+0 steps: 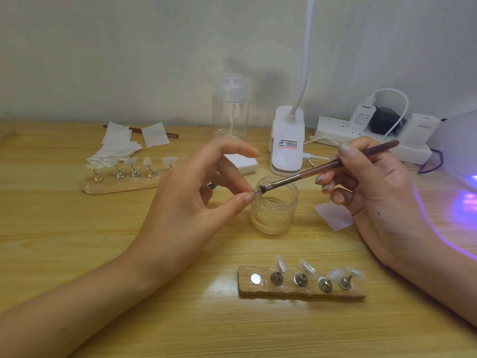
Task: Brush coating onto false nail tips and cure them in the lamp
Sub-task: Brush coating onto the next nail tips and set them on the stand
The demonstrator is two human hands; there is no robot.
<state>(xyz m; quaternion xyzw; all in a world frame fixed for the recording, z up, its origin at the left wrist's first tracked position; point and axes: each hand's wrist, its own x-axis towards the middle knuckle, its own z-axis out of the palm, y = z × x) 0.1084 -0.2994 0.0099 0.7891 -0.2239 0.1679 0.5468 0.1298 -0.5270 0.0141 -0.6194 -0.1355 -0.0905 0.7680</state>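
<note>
Head view: left hand (196, 187) pinches a tip (254, 191) over the jar (273, 208) (catching drips, I'd guess); right hand (374, 182) grips the brush (309, 173), coating it.

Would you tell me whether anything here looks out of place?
The near wooden holder has a bare magnet at its left end; its other four spots carry stands. The wipes far left lie in a loose heap, partly over a spare brush.

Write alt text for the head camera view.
A right hand holds a brown brush over an open clear jar while the left hand pinches a small piece at its bristles. Nearer, a wooden stand carries four nail tips.
</note>
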